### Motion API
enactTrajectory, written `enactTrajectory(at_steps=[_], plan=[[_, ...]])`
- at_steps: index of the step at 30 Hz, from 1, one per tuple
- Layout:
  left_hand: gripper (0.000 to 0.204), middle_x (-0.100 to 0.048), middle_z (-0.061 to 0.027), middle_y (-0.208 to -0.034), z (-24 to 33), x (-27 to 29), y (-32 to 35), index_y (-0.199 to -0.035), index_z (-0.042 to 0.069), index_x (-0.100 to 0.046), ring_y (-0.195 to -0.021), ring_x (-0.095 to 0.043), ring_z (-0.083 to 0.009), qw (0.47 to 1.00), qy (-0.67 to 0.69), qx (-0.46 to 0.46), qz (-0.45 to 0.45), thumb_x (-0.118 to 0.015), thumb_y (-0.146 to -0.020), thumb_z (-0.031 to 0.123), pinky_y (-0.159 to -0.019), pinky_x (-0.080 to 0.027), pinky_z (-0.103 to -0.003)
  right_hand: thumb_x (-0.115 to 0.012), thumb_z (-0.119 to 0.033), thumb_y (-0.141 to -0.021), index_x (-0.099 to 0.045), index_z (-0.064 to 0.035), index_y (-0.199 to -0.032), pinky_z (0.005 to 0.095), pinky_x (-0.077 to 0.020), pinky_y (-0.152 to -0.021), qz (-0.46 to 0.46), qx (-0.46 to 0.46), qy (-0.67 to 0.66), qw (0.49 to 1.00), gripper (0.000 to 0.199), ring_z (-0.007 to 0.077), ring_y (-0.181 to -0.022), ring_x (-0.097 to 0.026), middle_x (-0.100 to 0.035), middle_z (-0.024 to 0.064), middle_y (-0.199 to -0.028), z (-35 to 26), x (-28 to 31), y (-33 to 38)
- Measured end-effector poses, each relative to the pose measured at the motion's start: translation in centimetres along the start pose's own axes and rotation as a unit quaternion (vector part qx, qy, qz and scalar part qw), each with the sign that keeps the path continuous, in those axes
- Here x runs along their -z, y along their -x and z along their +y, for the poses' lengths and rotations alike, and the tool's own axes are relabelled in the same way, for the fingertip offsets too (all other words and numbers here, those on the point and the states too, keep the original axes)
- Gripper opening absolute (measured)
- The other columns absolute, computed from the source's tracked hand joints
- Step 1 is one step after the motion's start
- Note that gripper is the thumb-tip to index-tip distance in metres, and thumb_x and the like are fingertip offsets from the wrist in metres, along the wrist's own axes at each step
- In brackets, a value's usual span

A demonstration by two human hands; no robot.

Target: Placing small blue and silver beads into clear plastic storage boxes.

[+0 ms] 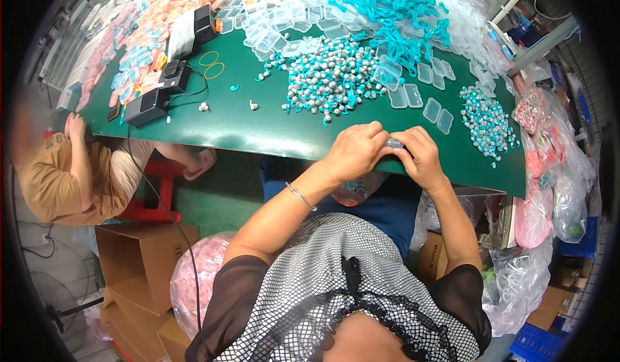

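Note:
Both hands meet at the table's near edge around a small clear plastic case point(393, 144), partly covered by fingers. My left hand point(356, 147) pinches its left side, and my right hand point(420, 158) grips it from the right. Whether anything lies inside the case, I cannot tell. Just beyond my hands spreads a large heap of small grey-and-teal plugs point(332, 71), which look like earplugs. Open clear cases point(405, 96) lie at the heap's right side, and another open case point(438, 116) sits nearer to my right hand.
A smaller plug pile point(487, 120) lies right on the green table point(258, 133). Teal cords point(400, 13) are heaped at the back. Black devices point(147, 106) with a cable and pink-orange packets point(155, 20) occupy the left. Another person point(71, 175) sits there. Plastic bags point(555, 149) crowd the right edge.

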State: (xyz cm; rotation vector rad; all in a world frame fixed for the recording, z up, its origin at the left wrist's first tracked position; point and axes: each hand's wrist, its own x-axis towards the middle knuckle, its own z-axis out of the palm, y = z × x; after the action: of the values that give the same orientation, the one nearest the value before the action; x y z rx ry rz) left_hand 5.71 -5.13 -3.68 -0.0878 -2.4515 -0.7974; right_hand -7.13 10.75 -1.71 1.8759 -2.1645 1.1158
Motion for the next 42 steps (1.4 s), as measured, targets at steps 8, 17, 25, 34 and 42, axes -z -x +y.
enactTrajectory(at_steps=[8, 17, 25, 34, 42], plan=[[0.041, -0.059, -0.0083, -0.103, 0.6, 3.3, 1.7, -0.111, 0.007, -0.062, -0.089, -0.057, -0.0244, 0.987, -0.150, -0.055, -0.008, -0.073, -0.078, 0.029, -0.072, -0.042, -0.037, -0.071, -0.028, -0.082, -0.059, -0.0064, -0.123, 0.0456, -0.0394, -0.097, 0.076, -0.087, 0.291, 0.950, 0.049, 0.0327, -0.115, -0.053, -0.059, 0.0131, -0.122, 4.3, 3.4, 0.0], [0.024, -0.064, -0.0088, -0.092, -2.3, 5.7, 0.8, -0.098, 0.007, -0.068, -0.083, -0.061, -0.0286, 0.973, -0.200, 0.064, 0.095, -0.076, -0.076, 0.013, -0.072, -0.046, -0.040, -0.062, -0.013, -0.091, -0.057, -0.0035, -0.124, 0.0407, -0.0515, -0.074, 0.057, -0.102, 0.247, 0.962, 0.034, 0.0319, -0.086, -0.064, -0.067, 0.0158, -0.097, 5.4, 3.3, 0.6], [0.020, -0.063, -0.0087, -0.084, -2.7, 5.6, 2.5, -0.095, 0.007, -0.067, -0.078, -0.062, -0.0300, 0.962, -0.219, 0.138, 0.091, -0.075, -0.077, 0.011, -0.068, -0.048, -0.041, -0.058, -0.015, -0.092, -0.057, -0.0086, -0.123, 0.0467, -0.0491, -0.060, 0.094, -0.253, 0.157, 0.950, 0.031, 0.0357, -0.062, -0.064, -0.066, 0.0155, -0.072, 2.8, 1.7, 0.5], [0.012, -0.065, -0.0118, -0.081, -2.5, 2.8, 0.5, -0.092, 0.002, -0.066, -0.066, -0.064, -0.0232, 0.969, 0.087, 0.189, 0.134, -0.070, -0.081, 0.002, -0.061, -0.052, -0.034, -0.061, -0.020, -0.089, -0.059, -0.0112, -0.115, 0.0480, -0.0494, -0.061, 0.054, -0.234, 0.208, 0.948, 0.027, 0.0354, -0.064, -0.065, -0.067, 0.0147, -0.071, 1.9, 1.2, 0.9], [0.010, -0.063, -0.0125, -0.081, -2.1, 1.8, -1.3, -0.091, 0.003, -0.067, -0.067, -0.064, -0.0292, 0.991, -0.017, 0.125, 0.054, -0.071, -0.082, 0.006, -0.061, -0.051, -0.038, -0.066, -0.013, -0.083, -0.070, -0.0127, -0.094, 0.0439, -0.0429, -0.079, 0.158, -0.211, 0.331, 0.906, 0.012, 0.0269, -0.087, -0.062, -0.067, 0.0062, -0.084, 7.9, 7.7, 1.8]])
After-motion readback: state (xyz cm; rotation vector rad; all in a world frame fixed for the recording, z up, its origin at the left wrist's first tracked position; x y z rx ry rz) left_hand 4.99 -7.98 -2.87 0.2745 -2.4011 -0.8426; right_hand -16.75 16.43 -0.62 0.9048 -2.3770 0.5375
